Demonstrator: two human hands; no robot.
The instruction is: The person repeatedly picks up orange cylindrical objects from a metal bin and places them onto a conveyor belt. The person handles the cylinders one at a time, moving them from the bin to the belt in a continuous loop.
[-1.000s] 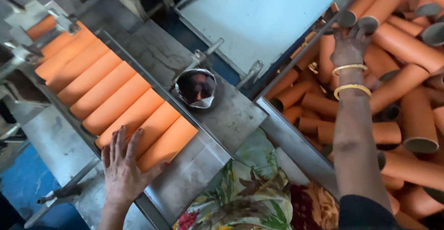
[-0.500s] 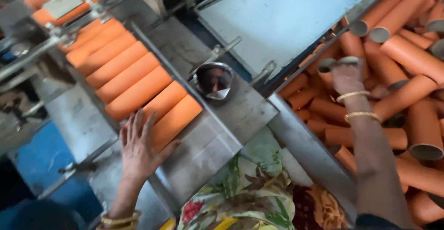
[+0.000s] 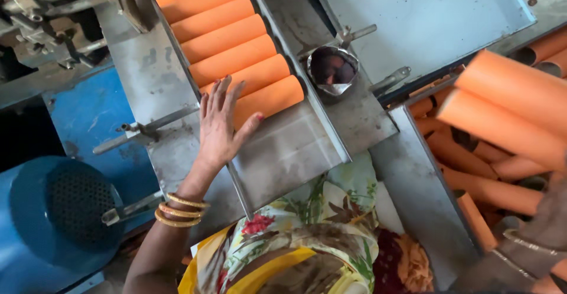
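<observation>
Since half a second ago the right hand [image 3: 546, 223] has lifted two orange tubes [image 3: 508, 108] out of the bin [image 3: 413, 176] at the right; how its grip closes on them cannot be told, the hand being blurred at the frame edge. Left hand [image 3: 220, 125] lies flat and spread, holding nothing, fingertips against the nearest tube of the row [image 3: 233, 40] on the metal chute [image 3: 283, 146], likely to stop it rolling down. Open plate lies near of the row, hemmed by a raised rail on the right. A small metal cup [image 3: 332, 69] stands just beyond that rail.
</observation>
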